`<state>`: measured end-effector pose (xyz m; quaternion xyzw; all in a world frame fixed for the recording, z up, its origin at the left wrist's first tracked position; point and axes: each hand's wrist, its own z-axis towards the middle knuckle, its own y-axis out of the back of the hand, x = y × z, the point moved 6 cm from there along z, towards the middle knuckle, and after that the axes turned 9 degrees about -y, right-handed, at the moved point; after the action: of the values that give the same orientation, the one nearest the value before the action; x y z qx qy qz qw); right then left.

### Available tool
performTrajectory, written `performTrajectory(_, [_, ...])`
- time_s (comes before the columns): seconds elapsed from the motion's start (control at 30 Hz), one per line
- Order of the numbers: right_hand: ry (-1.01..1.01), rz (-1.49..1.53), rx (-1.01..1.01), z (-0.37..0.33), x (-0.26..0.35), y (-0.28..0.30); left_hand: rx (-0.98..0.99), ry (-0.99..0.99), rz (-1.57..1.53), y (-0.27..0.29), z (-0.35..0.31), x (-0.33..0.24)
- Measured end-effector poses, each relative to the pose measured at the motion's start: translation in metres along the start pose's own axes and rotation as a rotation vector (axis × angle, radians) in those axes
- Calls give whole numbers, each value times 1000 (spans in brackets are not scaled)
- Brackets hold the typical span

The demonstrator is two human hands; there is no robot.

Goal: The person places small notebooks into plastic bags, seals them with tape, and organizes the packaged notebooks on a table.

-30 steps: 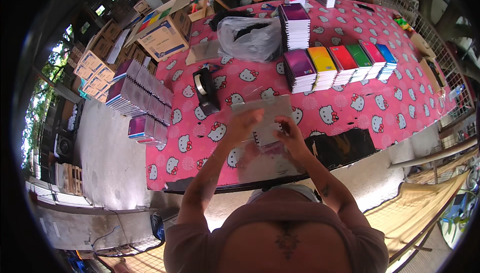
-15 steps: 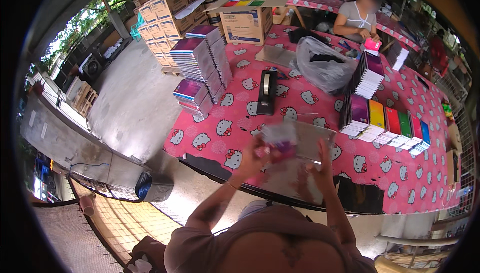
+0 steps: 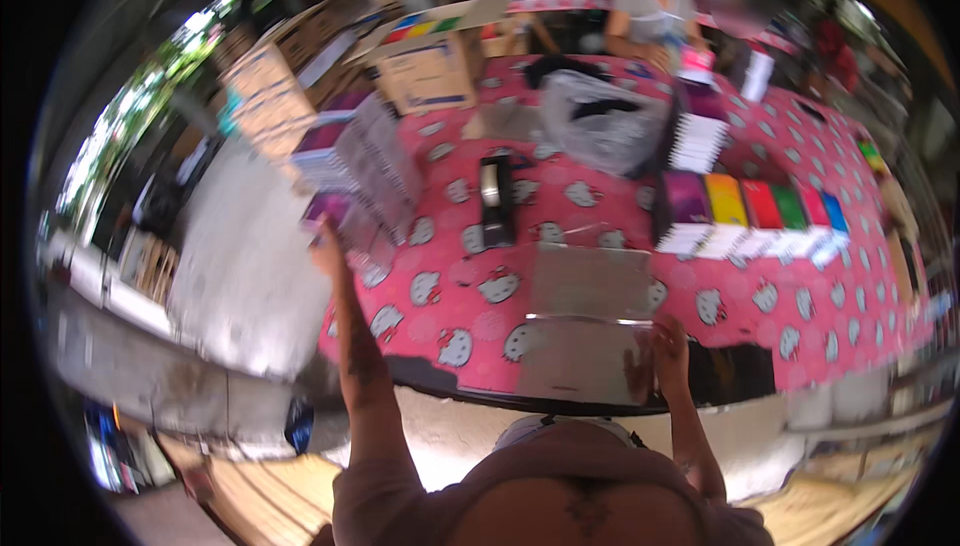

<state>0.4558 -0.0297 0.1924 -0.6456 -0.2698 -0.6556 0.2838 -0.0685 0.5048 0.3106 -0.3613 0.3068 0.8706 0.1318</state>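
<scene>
Leftward from the sheets, the left hand [image 3: 326, 248] has moved to the short notebook stack [image 3: 345, 218] at ten o'clock; blur hides its grip. Curled, the right hand [image 3: 668, 341] is beside the clear plastic sheets [image 3: 588, 281] at twelve, pinch unclear. Ten o'clock's notebooks look covered, seemingly done; one o'clock's coloured row [image 3: 745, 214] seemingly remains.

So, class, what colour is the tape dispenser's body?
The tape dispenser's body is black, best seen in the head view.
</scene>
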Motion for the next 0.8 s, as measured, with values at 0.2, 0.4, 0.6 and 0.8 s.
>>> performTrajectory(0.2, [173, -627, -450, 7, 51, 124, -87, -304, -179, 29, -143, -118])
performTrajectory(0.4, [134, -953, -779, 66, 86, 311, 687, -1134, -848, 96, -451, -389])
performTrajectory(0.6, [124, -1312, -716, 181, 105, 442, 975, -1504, -1162, 126, -724, -562])
performTrajectory(0.8, [243, -1546, -586, 223, 112, 486, 716, -1601, -824, 42, -878, -664])
